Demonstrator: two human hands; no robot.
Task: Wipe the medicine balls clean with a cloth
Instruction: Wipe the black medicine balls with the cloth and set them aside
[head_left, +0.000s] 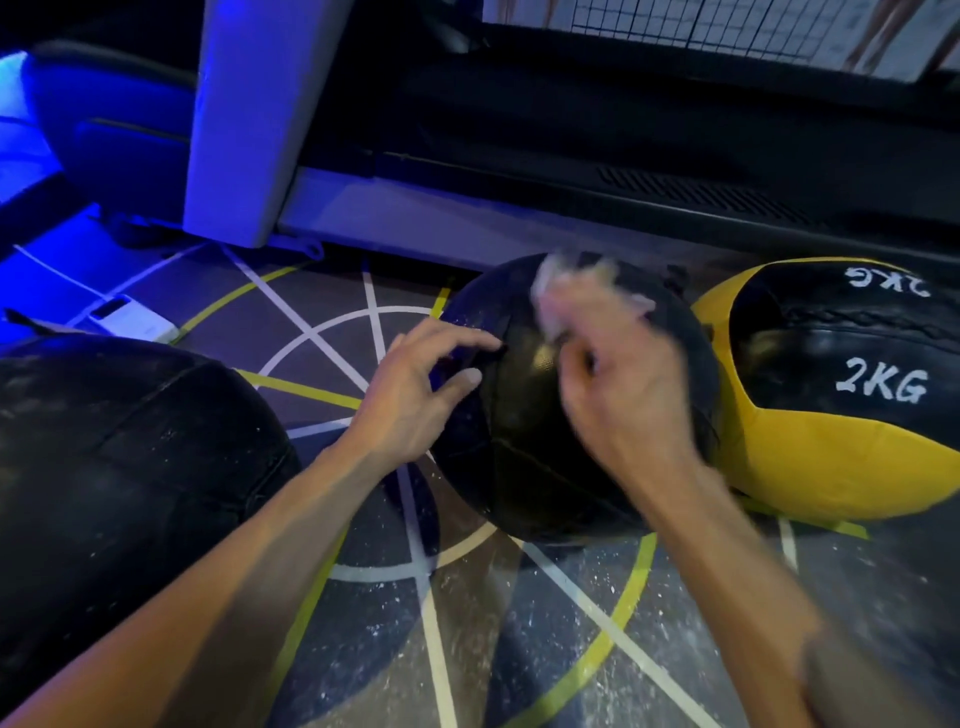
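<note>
At the bottom, nearest the camera, two bare forearms reach forward over a dark floor (467, 649) with white and yellow lines. On the far left a big black ball (119, 467) lies on this floor, dusty on its top. Behind it a small white box (132, 318) with a cable sits in blue light, near the pale base of a machine (244, 119). The left hand (415, 389) touches the left side of the middle black ball (519, 441); its fingers are spread and lightly bent, not gripping anything. The right hand (623, 384) is blurred, but its fingers seem curled around a white cloth (561, 291), which is on the top of this ball. Just beside it, on the right, a yellow and black ball (841, 415) marked 2KG rests on the floor.
</note>
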